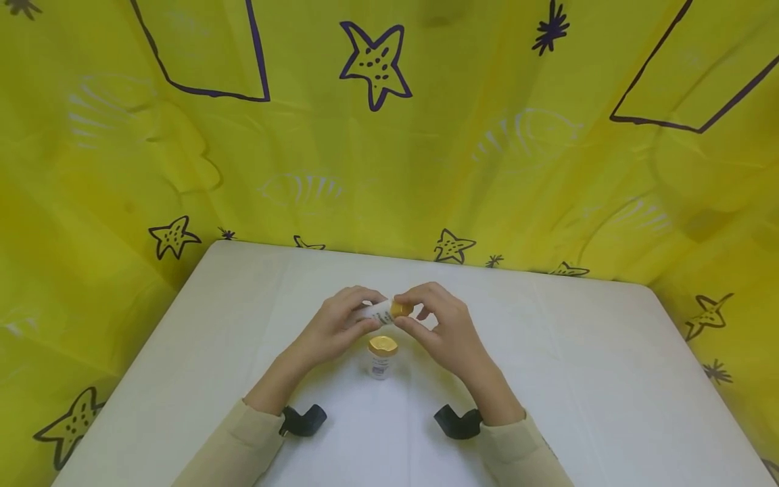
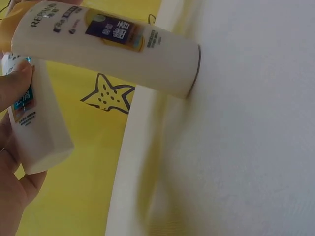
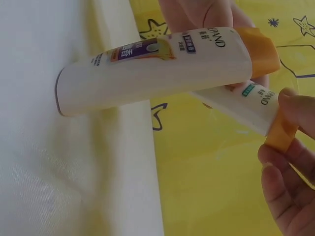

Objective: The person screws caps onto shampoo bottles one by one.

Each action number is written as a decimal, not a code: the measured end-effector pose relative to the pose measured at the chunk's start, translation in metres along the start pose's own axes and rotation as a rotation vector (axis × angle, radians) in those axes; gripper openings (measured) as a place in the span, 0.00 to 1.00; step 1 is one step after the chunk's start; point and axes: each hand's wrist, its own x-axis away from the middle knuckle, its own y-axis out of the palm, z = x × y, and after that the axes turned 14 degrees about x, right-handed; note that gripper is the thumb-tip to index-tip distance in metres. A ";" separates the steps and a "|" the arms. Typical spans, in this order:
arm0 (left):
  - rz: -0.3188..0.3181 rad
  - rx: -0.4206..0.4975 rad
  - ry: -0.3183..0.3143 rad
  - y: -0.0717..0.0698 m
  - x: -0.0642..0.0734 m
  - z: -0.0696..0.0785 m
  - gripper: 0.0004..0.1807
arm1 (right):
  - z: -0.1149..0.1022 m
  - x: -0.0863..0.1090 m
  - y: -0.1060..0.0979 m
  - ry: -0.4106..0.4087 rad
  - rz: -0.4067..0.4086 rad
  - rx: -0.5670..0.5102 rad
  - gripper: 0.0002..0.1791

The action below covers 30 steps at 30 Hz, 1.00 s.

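Above the table, my left hand holds a white plastic bottle by its body, tilted on its side. My right hand pinches the orange cap of that same bottle between thumb and fingers. Its label has a teal patch, best seen in the left wrist view. Just in front of the hands a second white bottle stands upright on the table, its orange cap on top. Purple and yellow mark the label of this standing bottle, and neither hand grips it.
A white-covered table lies beneath both hands. Behind it and at its sides hangs a yellow curtain with dark starfish drawings. Black wrist mounts sit at both cuffs, over the table's near part.
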 end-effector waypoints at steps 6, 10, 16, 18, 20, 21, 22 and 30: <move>-0.002 -0.029 0.039 0.004 0.000 -0.001 0.16 | 0.000 0.002 -0.002 0.018 0.014 0.017 0.14; 0.004 -0.059 0.050 0.006 0.000 -0.001 0.16 | -0.001 0.001 -0.002 0.058 0.016 0.018 0.14; 0.015 -0.131 0.073 0.007 0.001 0.000 0.15 | -0.003 0.001 0.000 0.102 0.034 0.011 0.13; 0.021 -0.155 0.084 0.007 0.001 0.001 0.15 | -0.003 0.001 0.001 0.110 0.037 0.005 0.13; 0.028 -0.172 0.091 0.007 0.001 0.002 0.15 | -0.004 0.001 0.002 0.119 0.038 -0.003 0.12; 0.028 -0.177 0.094 0.007 0.001 0.002 0.16 | -0.004 0.000 0.002 0.127 0.036 -0.003 0.12; 0.029 -0.179 0.096 0.007 0.001 0.002 0.16 | -0.004 0.000 0.002 0.134 0.036 -0.003 0.12; 0.047 -0.240 0.093 0.007 0.002 0.001 0.16 | -0.006 0.000 0.002 0.172 0.020 -0.041 0.13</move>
